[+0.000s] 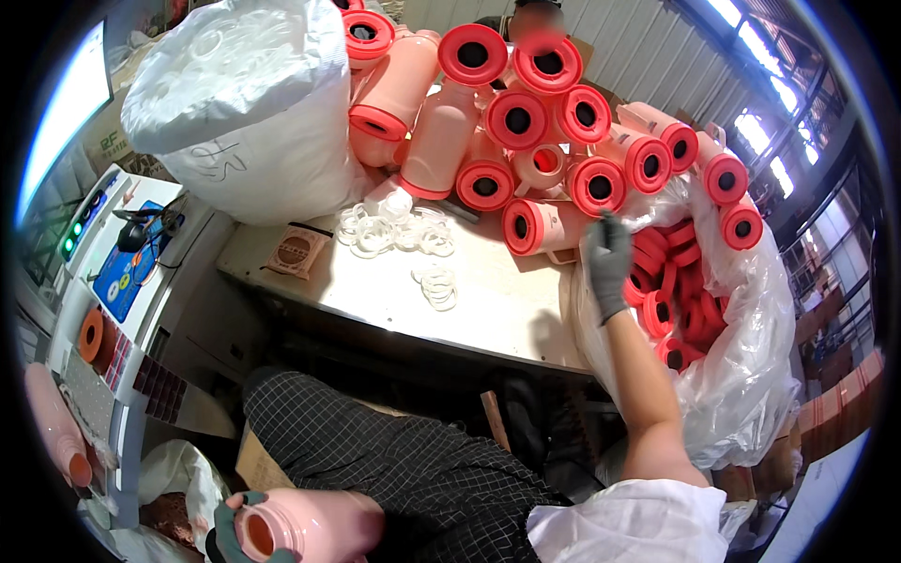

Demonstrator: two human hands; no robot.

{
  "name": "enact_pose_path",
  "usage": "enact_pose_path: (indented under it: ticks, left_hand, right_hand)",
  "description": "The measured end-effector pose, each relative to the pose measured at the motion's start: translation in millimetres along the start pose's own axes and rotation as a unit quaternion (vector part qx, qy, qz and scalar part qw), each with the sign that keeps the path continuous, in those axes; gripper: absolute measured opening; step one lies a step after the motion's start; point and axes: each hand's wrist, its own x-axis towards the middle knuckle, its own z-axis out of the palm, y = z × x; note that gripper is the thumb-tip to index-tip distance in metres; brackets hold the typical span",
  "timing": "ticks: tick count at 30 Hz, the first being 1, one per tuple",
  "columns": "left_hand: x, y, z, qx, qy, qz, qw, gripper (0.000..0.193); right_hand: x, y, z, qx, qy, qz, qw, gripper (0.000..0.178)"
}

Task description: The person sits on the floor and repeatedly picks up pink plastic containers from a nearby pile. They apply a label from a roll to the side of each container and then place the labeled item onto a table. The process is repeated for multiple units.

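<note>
Low at the left, my left hand (225, 533), in a grey-green glove, grips a pink jug body (324, 524) by its threaded neck; the open mouth faces left and the body lies across my lap. My right hand (608, 267), in a grey glove, is stretched out over the table's right end, beside a lying pink jug (544, 227) with a red ring base. It is slightly blurred, and its fingertips are too unclear to show any hold. Just right of it, a clear plastic bag (741, 375) holds red ring-shaped parts (678, 281).
Several pink jugs with red bases (516, 120) are stacked along the table's back. White rings (394, 230) lie on the tabletop (507, 314) beside a small brown packet (298, 250). A white sack (263, 155) of rings stands back left. A machine (141, 253) is at the left.
</note>
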Motion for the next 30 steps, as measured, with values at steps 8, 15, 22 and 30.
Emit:
enact_pose_path:
  ticks: [8,15,22,30]
  left_hand:
    - [30,26,36,-0.061,0.067,-0.113,0.989,0.079]
    - [5,64,24,0.317,0.056,-0.031,0.946,0.077]
    - [18,45,26,0.311,0.067,0.013,0.948,0.057]
    - [-38,-4,-57,0.069,0.336,-0.086,0.935,0.039]
  right_hand:
    - [-33,258,-152,-0.516,-0.276,0.248,0.772,0.078]
    - [-54,279,-96,-0.572,-0.319,0.301,0.693,0.070]
    - [-33,237,-150,-0.565,-0.076,0.330,0.753,0.069]
    - [53,81,-59,-0.105,0.077,0.015,0.991,0.064]
